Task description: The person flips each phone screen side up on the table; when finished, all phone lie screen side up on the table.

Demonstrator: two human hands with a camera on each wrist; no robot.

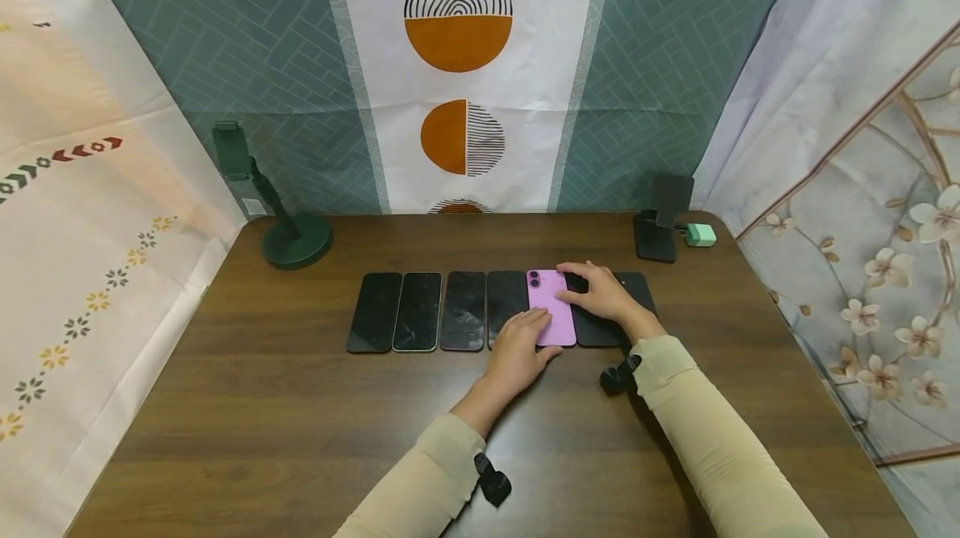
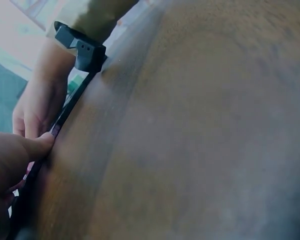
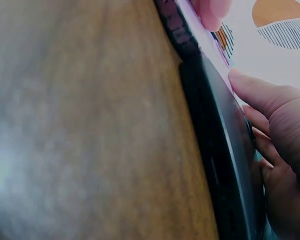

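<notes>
Presently, the purple phone (image 1: pixel 561 323) is laid between black phones (image 1: pixel 597 329) at nine and three o'clock. It is touched, not gripped, by the loosely spread left hand (image 1: pixel 517 350) at seven and right hand (image 1: pixel 606 296) at one; by uneven pushing, black phones could be displaced.

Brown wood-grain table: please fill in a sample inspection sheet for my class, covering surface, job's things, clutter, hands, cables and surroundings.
Surface: brown wood-grain table, pale sheen near the front.
Job's things: flat rectangular pink phone, in a row with flat rectangular dark phones; some are partly hidden by the hands.
Clutter: dark-green round-based stand, black stand and small mint-green block, toward the back.
Hands: left hand touches the pink phone's lower part; right hand touches its upper right side.
Cables: nothing seen.
Surroundings: green patterned backdrop with white central panel; pale floral hanging at right.
</notes>
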